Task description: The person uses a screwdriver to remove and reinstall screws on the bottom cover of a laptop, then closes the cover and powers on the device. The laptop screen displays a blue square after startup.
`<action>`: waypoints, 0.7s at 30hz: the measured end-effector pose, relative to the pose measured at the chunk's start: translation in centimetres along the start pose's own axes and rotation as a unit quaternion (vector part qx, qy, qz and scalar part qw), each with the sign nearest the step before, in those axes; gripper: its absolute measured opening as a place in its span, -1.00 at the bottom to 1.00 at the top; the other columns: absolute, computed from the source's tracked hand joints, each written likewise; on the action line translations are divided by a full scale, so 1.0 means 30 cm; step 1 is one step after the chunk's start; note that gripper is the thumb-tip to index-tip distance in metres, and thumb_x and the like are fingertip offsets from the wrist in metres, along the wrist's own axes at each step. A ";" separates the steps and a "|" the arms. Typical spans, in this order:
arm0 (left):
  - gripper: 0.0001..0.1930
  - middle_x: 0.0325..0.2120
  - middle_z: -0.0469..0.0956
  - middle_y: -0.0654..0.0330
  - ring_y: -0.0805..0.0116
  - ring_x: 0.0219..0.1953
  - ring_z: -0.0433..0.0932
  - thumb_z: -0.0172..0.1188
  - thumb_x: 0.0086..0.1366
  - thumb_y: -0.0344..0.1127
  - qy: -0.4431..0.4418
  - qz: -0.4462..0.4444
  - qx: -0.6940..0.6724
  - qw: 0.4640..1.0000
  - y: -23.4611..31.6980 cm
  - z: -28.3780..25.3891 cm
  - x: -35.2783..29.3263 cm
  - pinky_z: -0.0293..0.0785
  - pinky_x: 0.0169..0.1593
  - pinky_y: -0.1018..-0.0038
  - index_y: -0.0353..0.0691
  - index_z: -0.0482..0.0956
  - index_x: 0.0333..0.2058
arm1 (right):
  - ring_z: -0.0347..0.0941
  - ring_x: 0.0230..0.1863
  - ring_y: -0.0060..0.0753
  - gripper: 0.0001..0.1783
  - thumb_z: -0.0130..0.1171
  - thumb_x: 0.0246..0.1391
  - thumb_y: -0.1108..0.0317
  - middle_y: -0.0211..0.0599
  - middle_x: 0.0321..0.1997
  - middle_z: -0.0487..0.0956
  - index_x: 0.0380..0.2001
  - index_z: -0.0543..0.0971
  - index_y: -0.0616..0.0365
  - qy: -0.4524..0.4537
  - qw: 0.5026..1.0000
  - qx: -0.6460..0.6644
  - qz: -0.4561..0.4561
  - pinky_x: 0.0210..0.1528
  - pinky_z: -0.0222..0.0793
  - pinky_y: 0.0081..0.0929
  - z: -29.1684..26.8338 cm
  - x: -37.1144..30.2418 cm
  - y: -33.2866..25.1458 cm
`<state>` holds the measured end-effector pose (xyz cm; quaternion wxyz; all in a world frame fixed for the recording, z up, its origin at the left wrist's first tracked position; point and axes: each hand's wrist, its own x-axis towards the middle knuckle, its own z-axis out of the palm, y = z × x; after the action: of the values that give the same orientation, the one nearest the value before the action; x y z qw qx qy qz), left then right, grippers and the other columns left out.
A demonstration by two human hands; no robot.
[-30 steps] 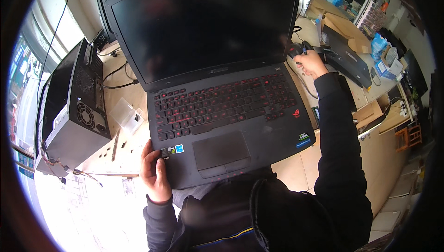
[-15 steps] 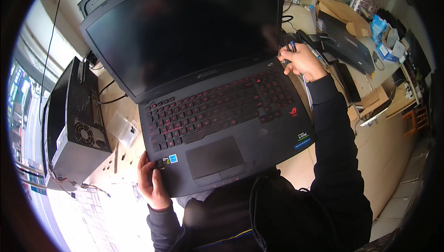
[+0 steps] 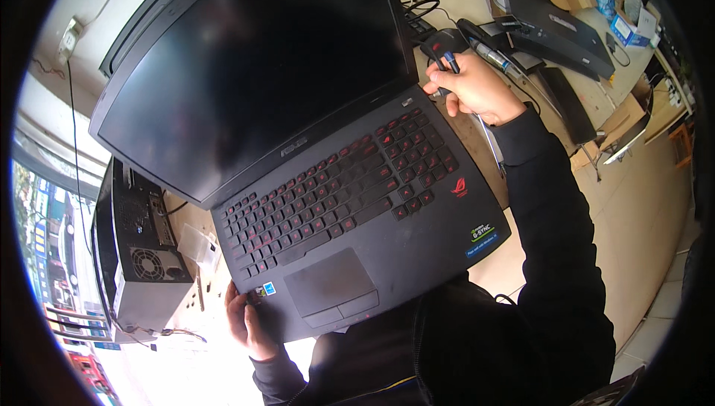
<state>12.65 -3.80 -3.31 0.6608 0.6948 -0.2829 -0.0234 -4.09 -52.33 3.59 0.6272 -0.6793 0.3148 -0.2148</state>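
Two grips: my left fingers [image 3: 235, 308] hold laptop [image 3: 320, 186], 7 o'clock; right fingers [image 3: 452, 83] pinch blue-tipped tool [image 3: 451, 61], 2 o'clock. Spare screen [image 3: 261, 63].

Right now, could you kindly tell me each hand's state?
Left hand: holding the black open laptop by its left edge.
Right hand: closed around a slim dark blue-ended object, kind unclear.

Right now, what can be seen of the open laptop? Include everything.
The laptop is black, plastic-looking and open, its screen dark. The keyboard has red markings; a touchpad with two buttons lies in front, stickers on the palm rest. It sits angled, right of the computer case. The left hand touches it at the front left.
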 end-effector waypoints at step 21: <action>-0.73 0.15 0.38 -0.14 0.12 0.15 0.38 0.09 0.23 -0.33 0.029 -0.018 0.009 0.999 0.052 0.029 0.003 0.25 0.22 0.25 -0.43 0.49 -0.18 | 0.36 -0.69 -0.62 -0.97 0.09 0.24 0.41 -0.35 -0.35 0.56 -0.30 0.49 0.10 -0.003 0.996 0.073 0.042 -0.74 0.10 -0.70 -0.012 0.065 0.059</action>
<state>11.80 -4.57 -1.93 0.6619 0.7061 -0.2513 -0.0133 -3.22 -53.98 1.68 0.6843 -0.6186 0.3249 -0.2087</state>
